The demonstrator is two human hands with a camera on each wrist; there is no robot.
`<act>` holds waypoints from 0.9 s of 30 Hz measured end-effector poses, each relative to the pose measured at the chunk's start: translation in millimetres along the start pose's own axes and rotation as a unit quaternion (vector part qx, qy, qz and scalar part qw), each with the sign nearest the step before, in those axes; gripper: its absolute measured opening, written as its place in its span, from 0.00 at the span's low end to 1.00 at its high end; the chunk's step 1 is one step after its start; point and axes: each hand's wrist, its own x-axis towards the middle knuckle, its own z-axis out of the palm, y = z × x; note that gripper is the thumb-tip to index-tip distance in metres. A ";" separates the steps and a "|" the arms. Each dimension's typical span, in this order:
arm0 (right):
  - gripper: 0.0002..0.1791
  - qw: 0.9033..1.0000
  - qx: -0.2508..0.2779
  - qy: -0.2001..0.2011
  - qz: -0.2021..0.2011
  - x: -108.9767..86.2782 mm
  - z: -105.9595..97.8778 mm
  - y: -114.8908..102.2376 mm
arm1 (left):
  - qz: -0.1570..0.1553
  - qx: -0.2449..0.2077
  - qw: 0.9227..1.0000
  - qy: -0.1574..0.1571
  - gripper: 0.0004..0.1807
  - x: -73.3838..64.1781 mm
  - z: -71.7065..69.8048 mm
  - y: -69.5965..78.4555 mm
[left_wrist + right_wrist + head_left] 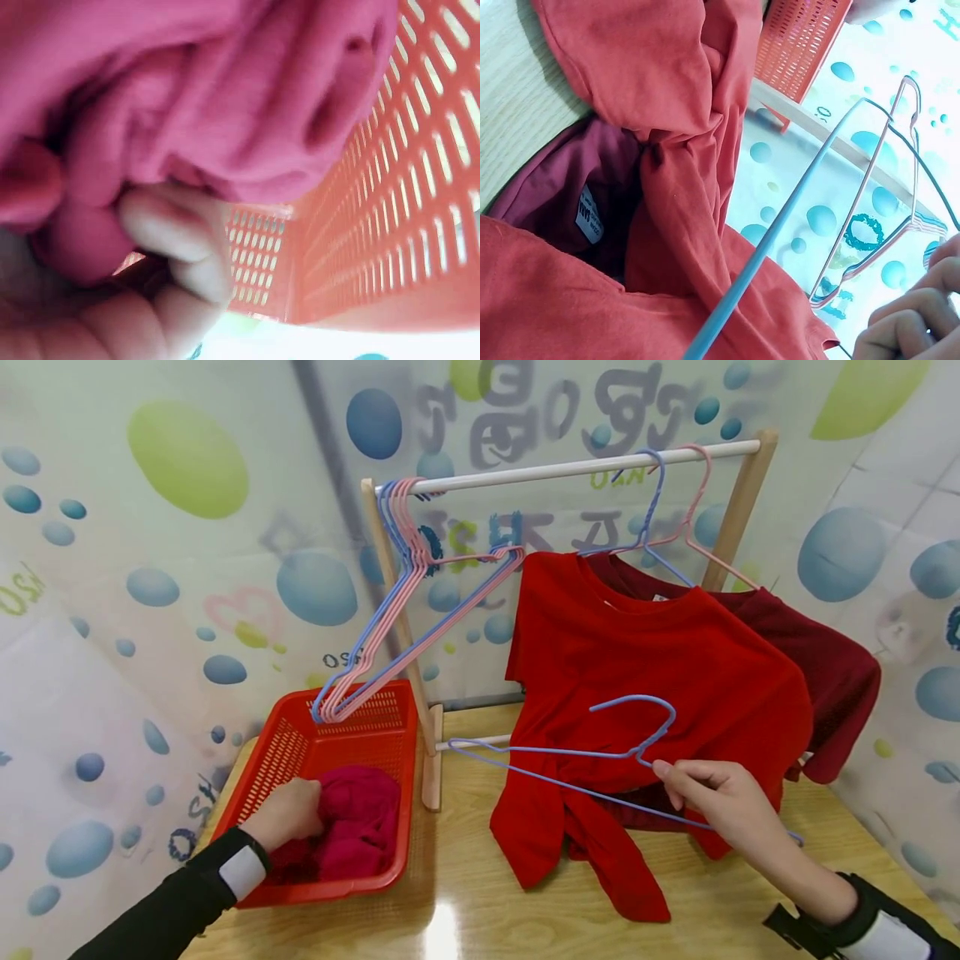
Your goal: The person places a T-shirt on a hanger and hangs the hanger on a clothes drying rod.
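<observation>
My left hand [288, 814] reaches into the red plastic basket [409, 760] and grips a crumpled magenta garment [363, 814]. Close up in the left wrist view, curled fingers [169, 232] press into the folds of this cloth [255, 97]. My right hand [720, 797] pinches a light blue clothes hanger [555, 750] near the base of its hook. That hanger is held out in front of a red T-shirt [645, 652], with no garment on it. In the right wrist view the hanger's bar [771, 236] crosses before the red cloth.
A rack with a white rail [540, 473] stands behind. Several blue and pink hangers [405, 581] hang bunched at its left. At the right the red T-shirt hangs on a blue hanger, with a dark red garment [825, 668] behind it. Wooden tabletop [480, 893] lies below.
</observation>
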 end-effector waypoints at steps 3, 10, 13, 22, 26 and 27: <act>0.21 1.000 -0.001 0.001 0.005 -0.7 -1.2 0.7 | -0.026 -0.025 0.999 0.012 0.12 -7.7 -13.4 4.9; 0.21 1.000 0.007 0.005 0.016 -1.2 -3.3 1.7 | -0.056 -0.039 0.995 0.076 0.17 -26.4 -54.9 24.4; 0.21 1.000 0.008 0.009 0.012 -0.9 -4.5 1.9 | -0.055 -0.046 0.993 0.098 0.19 -34.2 -69.6 33.2; 0.21 0.999 0.029 0.017 -0.002 -1.8 -9.2 2.4 | -0.065 -0.149 0.980 0.111 0.19 -48.6 -103.3 59.5; 0.21 0.999 0.037 0.021 -0.005 -2.0 -11.3 3.0 | -0.055 -0.197 0.973 0.106 0.19 -52.9 -117.1 73.2; 0.21 0.999 0.037 0.021 -0.004 -2.1 -11.8 3.1 | -0.050 -0.210 0.971 0.106 0.19 -54.0 -120.9 76.6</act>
